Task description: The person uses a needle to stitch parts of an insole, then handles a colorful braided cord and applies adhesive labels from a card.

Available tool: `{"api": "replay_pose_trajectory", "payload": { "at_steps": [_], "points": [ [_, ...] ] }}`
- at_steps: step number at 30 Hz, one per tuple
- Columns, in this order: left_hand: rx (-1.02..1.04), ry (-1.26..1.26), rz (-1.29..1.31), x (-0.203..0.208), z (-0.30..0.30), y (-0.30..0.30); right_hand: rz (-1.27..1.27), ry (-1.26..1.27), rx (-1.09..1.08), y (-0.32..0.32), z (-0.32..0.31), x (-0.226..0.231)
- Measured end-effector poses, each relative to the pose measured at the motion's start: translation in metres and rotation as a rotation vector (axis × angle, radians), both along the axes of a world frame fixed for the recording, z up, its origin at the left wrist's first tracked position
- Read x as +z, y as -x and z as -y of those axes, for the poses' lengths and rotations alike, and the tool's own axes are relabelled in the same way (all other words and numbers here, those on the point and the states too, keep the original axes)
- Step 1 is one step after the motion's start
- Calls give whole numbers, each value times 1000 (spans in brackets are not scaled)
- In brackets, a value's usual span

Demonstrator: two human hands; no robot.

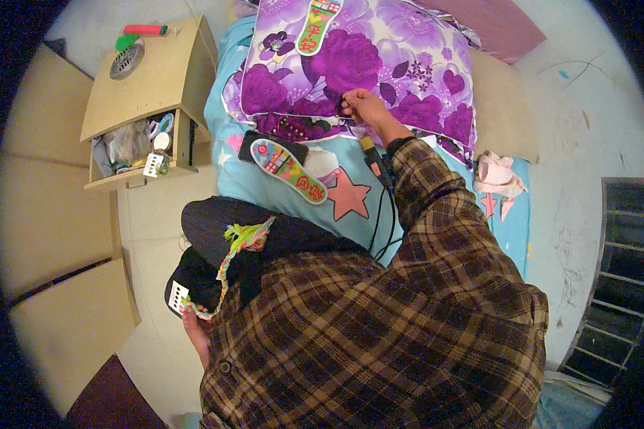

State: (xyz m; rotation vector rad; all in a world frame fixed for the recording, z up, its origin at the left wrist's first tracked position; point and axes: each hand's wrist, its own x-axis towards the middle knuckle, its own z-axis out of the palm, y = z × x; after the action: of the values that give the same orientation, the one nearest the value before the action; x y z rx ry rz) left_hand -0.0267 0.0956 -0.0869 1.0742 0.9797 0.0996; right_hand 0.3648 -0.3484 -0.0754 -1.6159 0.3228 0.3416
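Note:
Down by my lap at the left, my left hand (195, 325) is closed on a white thread card (179, 296) with a row of dark holes. From the card a braid of multicoloured thread (225, 275) runs up over my dark trouser leg, ending in a loose yellow-green and pink bunch. My right hand (365, 106) reaches forward to the lower edge of the purple flowered pillow (347, 64), fingertips pinched together; whatever they hold is too small to make out. One embroidered insole (318, 28) lies on the pillow. Another insole (288, 170) rests partly over a black phone (250, 146).
Below my right wrist lies a black corded device (376, 166) with a yellowish end. At the left stands a wooden cabinet (150, 79), its drawer (139, 176) pulled out and full of small things. Pink cloth (499, 175) lies on the blue bed sheet (511, 229) to the right.

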Motion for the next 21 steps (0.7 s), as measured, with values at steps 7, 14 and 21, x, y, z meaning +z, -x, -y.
{"api": "replay_pose_trajectory", "payload": {
  "at_steps": [7, 14, 21],
  "points": [
    [-85, 68, 18, -10, -14, -2, 74, 453, 730, 32, -15, -66],
    [91, 94, 26, -1, 1, -1, 144, 717, 771, 98, -79, -47],
    [106, 139, 80, 0, 5, -2, 155, 613, 554, 69, -35, -38]
  ]
}}
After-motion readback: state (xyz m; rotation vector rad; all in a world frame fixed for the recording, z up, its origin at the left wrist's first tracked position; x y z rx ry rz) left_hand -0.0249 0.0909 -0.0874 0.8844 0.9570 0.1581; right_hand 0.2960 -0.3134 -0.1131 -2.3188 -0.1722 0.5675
